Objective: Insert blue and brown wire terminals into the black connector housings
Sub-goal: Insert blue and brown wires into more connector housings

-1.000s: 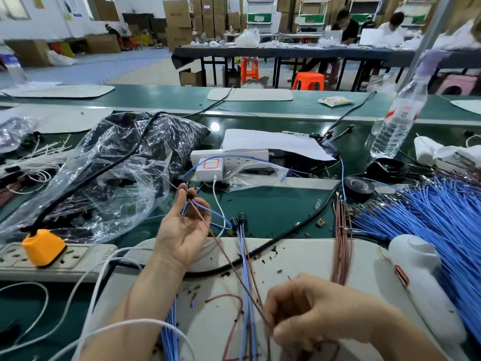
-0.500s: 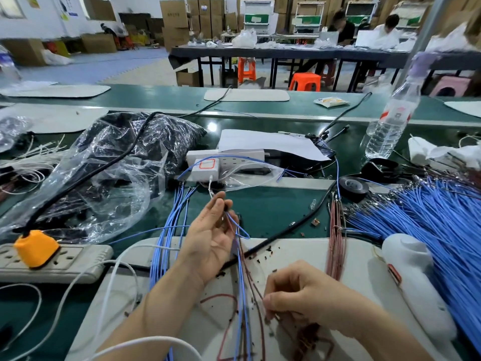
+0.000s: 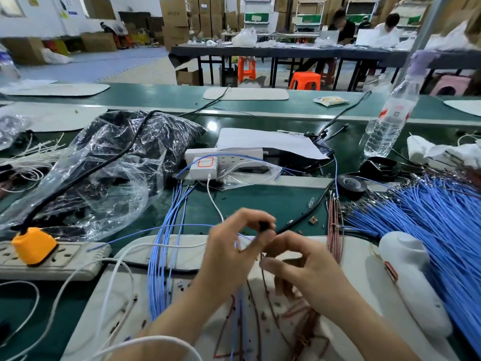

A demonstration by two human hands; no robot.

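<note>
black plastic connector housing (image 3: 264, 226) – small, blocky – in left hand (image 3: 232, 250) grip; right hand (image 3: 295, 268) grip pinches thin brown wire (image 3: 264, 278).

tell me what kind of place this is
Probably a wire-harness assembly workshop or small factory: a big pile of blue wires with metal terminals lies on a long green workbench, and cardboard boxes are stacked along the back wall.

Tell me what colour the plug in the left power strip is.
The plug is orange, seen clearly in the head view.
</note>
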